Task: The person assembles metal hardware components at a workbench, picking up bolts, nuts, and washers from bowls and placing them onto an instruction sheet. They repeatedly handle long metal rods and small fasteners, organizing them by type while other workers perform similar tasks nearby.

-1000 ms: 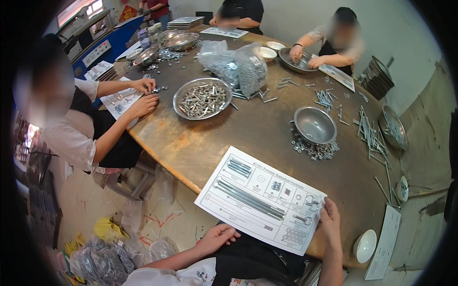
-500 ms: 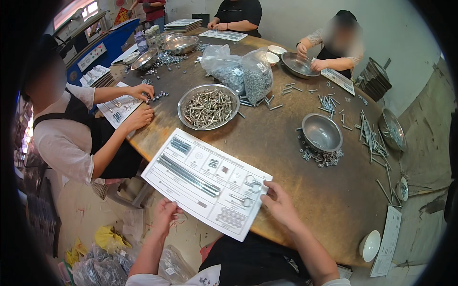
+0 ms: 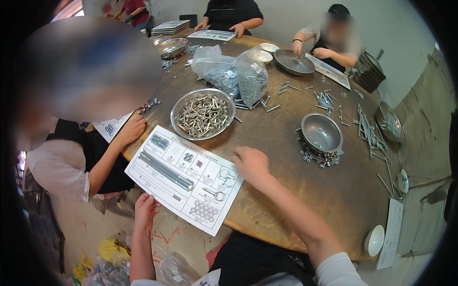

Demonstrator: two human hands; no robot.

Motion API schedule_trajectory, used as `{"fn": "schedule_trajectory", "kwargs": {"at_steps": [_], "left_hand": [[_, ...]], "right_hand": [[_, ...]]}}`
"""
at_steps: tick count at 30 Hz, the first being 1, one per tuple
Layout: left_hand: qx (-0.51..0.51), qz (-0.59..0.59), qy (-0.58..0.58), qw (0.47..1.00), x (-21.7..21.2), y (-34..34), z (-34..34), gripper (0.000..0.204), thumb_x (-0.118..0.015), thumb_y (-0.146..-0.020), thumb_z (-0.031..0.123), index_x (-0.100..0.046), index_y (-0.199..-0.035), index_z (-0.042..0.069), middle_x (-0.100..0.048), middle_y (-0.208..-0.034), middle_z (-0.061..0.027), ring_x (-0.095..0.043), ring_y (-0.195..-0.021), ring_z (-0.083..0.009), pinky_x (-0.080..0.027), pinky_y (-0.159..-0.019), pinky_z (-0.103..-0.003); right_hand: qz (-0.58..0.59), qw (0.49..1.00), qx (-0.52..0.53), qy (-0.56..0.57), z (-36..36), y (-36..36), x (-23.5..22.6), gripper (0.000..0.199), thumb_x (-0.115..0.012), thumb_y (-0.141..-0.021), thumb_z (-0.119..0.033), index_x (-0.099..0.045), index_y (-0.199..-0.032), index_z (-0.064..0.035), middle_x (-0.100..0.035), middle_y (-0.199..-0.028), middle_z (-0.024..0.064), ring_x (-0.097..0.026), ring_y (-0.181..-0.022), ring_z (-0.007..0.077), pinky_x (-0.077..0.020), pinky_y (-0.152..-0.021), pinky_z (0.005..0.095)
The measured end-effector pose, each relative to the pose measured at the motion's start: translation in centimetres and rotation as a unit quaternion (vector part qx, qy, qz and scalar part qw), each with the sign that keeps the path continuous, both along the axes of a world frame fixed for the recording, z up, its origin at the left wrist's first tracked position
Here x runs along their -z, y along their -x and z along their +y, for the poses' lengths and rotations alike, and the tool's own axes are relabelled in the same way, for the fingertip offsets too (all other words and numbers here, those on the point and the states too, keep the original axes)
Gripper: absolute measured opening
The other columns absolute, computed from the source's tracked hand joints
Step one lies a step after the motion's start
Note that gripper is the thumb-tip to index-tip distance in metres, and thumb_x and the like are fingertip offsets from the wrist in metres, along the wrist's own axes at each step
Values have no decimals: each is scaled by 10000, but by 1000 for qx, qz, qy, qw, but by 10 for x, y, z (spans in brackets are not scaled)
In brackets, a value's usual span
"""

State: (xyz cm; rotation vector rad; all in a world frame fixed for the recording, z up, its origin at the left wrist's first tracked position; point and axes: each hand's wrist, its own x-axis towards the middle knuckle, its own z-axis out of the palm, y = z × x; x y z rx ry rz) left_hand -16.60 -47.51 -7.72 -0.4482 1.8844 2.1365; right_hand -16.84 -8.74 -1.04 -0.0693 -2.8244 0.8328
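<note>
A white printed card (image 3: 182, 204) with boxed-off rods, rings and nuts lies tilted across the near table edge, its lower part jutting past it. Whether those parts are real or pictured, I cannot tell. My left hand (image 3: 146, 209) pinches the card's lower left edge. Beyond the card's right corner, over the table, is my right hand (image 3: 253, 165), off the card; its fingers are blurred and partly turned away. Just past it stands a steel bowl (image 3: 175, 125) heaped with bolt-like metal pieces.
A smaller steel bowl (image 3: 322, 132) rests among loose nuts (image 3: 324, 158) on the right. Clear bags (image 3: 252, 81) of hardware stand mid-table. Long bolts (image 3: 369, 127) lie far right, near a white bowl (image 3: 374, 240). A co-worker's arm (image 3: 106, 159) is close at left.
My right hand has let go of the card and moved left and away from me. The card has shifted left with my left hand. The co-worker at left has leaned in.
</note>
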Motion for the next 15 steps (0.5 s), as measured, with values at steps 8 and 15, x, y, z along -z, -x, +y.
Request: {"fn": "schedule_trajectory", "kwargs": {"at_steps": [8,15], "left_hand": [[-36,137,77,987,-46,-32,29,277,-605,-960,138,-597,-1173,-39,-661,-1005,-150,-629,-861,-207,-507,-727,-294],[289,221,56,930,-75,-104,151,201,-582,-986,167,-628,-1071,-9,-635,-840,-78,-567,-729,-133,-474,-674,-272]], "right_hand": [[-10,987,80,-142,7,83,76,124,-575,-825,-76,-677,-896,-67,-697,-887,137,-707,-828,289,-580,-648,406],[91,975,123,158,63,-197,10,140,-592,-862,-179,-551,-880,-47,-620,-820,164,-603,-773,367,-466,-679,478]]}}
